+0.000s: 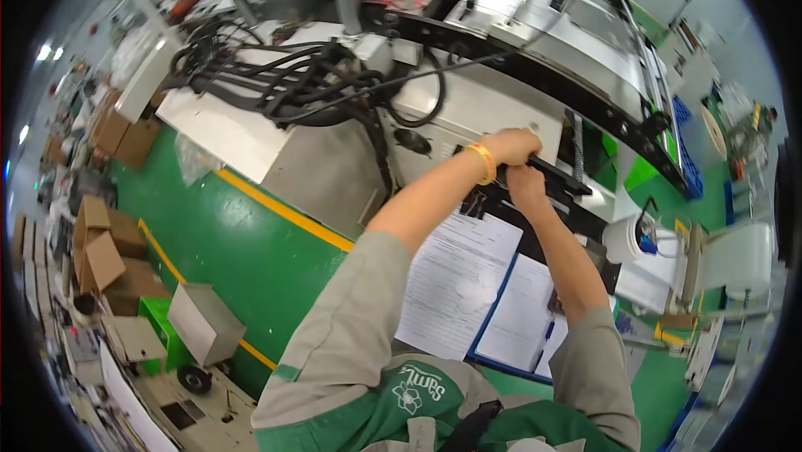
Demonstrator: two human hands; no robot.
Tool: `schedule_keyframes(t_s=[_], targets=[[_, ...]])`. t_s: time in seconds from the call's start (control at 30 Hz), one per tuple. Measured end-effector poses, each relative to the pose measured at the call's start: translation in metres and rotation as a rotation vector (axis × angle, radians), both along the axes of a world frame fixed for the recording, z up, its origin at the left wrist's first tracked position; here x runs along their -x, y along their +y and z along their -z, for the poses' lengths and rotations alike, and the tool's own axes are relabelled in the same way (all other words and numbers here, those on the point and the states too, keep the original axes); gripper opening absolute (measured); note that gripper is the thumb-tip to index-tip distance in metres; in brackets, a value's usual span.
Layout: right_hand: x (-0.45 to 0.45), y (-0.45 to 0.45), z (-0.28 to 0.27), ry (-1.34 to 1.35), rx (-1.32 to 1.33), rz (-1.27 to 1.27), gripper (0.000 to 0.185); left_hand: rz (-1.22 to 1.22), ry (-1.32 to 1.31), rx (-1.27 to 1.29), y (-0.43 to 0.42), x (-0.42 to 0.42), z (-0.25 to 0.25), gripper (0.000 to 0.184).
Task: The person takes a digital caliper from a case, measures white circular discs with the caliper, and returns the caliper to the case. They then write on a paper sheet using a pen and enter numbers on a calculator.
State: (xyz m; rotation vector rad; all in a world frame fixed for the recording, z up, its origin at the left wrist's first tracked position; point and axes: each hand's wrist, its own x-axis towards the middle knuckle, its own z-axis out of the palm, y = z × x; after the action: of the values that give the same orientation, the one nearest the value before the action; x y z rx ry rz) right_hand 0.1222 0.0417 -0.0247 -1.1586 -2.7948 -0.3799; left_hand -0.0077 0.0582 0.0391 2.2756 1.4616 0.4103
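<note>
Hands curled at a black bar, hold unclear; white bucket contains something blue.

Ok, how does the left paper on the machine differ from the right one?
The left paper looks wider; the right paper looks narrower. Black clips sit at the left paper's top edge, whereas a pen lies by the right paper's side edge. Both are white sheets.

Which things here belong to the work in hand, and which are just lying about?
In the work, it seems:
left hand and right hand, both at the black bar
machine

Lying about, probably:
papers
pen
bucket
cardboard boxes
</note>
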Motion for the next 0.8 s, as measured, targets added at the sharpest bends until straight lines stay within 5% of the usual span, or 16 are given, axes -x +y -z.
schedule_keyframes(t_s=[0.27,0.33,0.57,0.7,0.8], targets=[[-0.020,-0.009,-0.034,0.148,0.000,-0.147,0.030,0.058,-0.011,0.019,0.013,-0.002,0.002,0.024],[-0.024,-0.013,-0.032,0.061,0.219,0.049,0.044,0.123,-0.063,0.071,0.019,-0.004,0.006,0.023],[-0.056,-0.067,-0.055,0.609,0.383,-0.062,0.038,0.155,0.068,-0.068,0.002,-0.006,-0.007,0.031],[-0.097,-0.125,-0.098,0.567,0.834,0.244,0.052,0.185,0.037,0.012,-0.010,-0.001,-0.002,0.033],[-0.145,-0.167,-0.090,0.655,0.990,0.375,0.042,0.054,-0.058,-0.074,-0.048,-0.001,0.005,0.033]])
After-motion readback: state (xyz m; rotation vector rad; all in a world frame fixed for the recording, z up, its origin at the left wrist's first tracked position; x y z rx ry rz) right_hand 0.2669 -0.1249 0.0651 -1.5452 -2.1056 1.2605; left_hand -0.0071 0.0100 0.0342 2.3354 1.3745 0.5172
